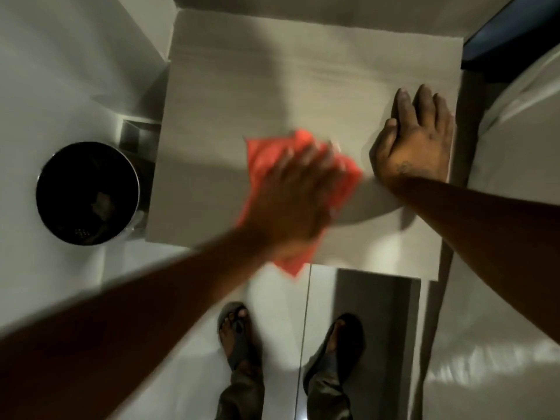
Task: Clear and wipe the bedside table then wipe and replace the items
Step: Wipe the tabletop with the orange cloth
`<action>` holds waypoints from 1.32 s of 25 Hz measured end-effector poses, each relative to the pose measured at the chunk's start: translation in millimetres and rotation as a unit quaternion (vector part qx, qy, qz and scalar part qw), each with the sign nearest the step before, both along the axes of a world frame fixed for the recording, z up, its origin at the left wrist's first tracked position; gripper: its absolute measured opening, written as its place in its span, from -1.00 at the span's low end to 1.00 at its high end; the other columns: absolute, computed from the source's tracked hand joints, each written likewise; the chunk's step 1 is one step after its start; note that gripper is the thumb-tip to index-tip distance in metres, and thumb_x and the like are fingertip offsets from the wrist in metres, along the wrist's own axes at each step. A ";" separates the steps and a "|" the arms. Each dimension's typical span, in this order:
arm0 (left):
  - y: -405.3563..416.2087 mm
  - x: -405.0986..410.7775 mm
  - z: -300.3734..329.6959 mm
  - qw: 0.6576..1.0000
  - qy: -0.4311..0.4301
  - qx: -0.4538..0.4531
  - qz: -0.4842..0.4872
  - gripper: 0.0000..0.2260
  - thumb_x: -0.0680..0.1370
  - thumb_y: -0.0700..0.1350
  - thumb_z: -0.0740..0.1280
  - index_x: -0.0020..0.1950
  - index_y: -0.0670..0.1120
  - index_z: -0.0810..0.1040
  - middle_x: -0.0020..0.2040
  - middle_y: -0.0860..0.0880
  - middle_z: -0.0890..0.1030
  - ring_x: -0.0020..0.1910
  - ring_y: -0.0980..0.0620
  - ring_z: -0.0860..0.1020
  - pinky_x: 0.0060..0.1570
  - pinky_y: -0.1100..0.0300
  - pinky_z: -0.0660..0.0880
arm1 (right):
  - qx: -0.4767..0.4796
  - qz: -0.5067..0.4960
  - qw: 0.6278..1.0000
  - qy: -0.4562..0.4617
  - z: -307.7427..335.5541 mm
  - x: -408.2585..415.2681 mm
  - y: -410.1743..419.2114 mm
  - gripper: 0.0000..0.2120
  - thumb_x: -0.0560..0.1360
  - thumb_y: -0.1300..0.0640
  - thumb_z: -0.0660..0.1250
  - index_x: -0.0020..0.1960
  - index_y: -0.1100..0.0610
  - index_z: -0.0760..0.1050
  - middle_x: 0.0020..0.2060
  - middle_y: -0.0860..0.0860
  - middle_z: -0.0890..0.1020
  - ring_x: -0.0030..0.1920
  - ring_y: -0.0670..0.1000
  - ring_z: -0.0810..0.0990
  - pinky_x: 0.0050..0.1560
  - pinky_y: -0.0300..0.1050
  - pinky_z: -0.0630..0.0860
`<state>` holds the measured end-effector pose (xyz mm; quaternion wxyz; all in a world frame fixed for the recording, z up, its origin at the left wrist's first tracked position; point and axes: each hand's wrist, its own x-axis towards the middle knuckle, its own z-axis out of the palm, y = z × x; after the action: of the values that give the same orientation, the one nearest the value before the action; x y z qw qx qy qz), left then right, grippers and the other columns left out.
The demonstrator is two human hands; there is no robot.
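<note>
Head view: the left hand (291, 195) presses an orange cloth (263, 159) flat on the bare bedside surface (242, 86), its fingers spread over the cloth, to wipe it. The right hand (415, 144) lies open, palm down, probably for support. The items are out of view.

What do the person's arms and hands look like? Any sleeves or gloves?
Both arms are bare, with no sleeves showing up to the picture's edge. No gloves, and I can't see any rings or a watch. The right hand has a small dark mark, maybe a tattoo, on its back near the wrist. The left hand is too blurred to show small details.
</note>
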<state>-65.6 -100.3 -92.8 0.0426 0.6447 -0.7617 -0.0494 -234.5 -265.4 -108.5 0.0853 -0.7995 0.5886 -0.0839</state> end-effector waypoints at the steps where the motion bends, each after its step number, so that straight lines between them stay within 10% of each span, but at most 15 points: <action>1: 38.9 -22.8 1.0 0.999 0.006 0.021 -0.036 -0.37 0.60 0.10 0.15 0.65 -0.03 0.09 0.66 -0.15 0.11 0.64 -0.22 0.04 0.57 -0.22 0.01 | -0.004 -0.001 1.000 -0.004 -0.9 2.0 -1.4 -0.44 0.61 -0.06 0.03 0.59 0.03 0.20 0.60 0.17 0.20 0.60 0.24 0.10 0.59 0.22 0.02; 6: 93.8 30.2 -4.8 0.997 -0.009 0.069 0.043 -0.44 0.65 0.12 0.01 0.65 0.01 0.10 0.67 -0.06 0.09 0.65 -0.13 0.03 0.55 -0.22 0.09 | 0.020 0.011 1.000 0.008 -4.5 -2.4 -2.1 -0.43 0.63 -0.12 -0.06 0.61 -0.01 0.09 0.62 0.13 0.13 0.62 0.20 0.04 0.59 0.21 -0.03; 13: -59.1 143.4 11.8 0.966 -0.029 0.068 0.247 -0.42 0.66 0.13 -0.09 0.65 -0.04 0.06 0.68 -0.09 0.02 0.66 -0.12 0.00 0.60 -0.12 -0.02 | 0.029 0.004 0.999 0.020 -1.3 -2.6 0.1 -0.40 0.61 -0.17 -0.13 0.62 -0.02 0.07 0.62 0.13 0.12 0.62 0.18 0.02 0.59 0.21 -0.04; 21: -79.8 -31.1 6.7 0.982 0.062 0.042 0.174 -0.41 0.61 0.12 0.07 0.62 -0.04 0.19 0.66 -0.09 0.13 0.64 -0.14 0.07 0.58 -0.15 0.01 | -0.028 -0.007 0.999 -0.015 0.8 -0.1 4.0 -0.44 0.57 -0.02 0.08 0.55 0.07 0.31 0.56 0.20 0.30 0.57 0.26 0.19 0.57 0.20 0.09; 33: 2.9 96.2 -6.0 0.973 -0.001 0.039 0.229 -0.41 0.64 0.10 -0.05 0.63 -0.13 0.13 0.65 -0.13 0.16 0.65 -0.14 0.06 0.60 -0.15 0.03 | -0.013 0.049 0.997 -0.066 28.6 69.7 67.9 -0.40 0.60 -0.13 0.10 0.55 0.15 0.30 0.57 0.27 0.23 0.58 0.32 0.15 0.59 0.25 -0.03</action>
<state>30.6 -97.4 -98.8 0.0270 0.8032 -0.5912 -0.0674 -164.8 -197.5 -79.9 0.1174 -0.8213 0.5405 -0.1399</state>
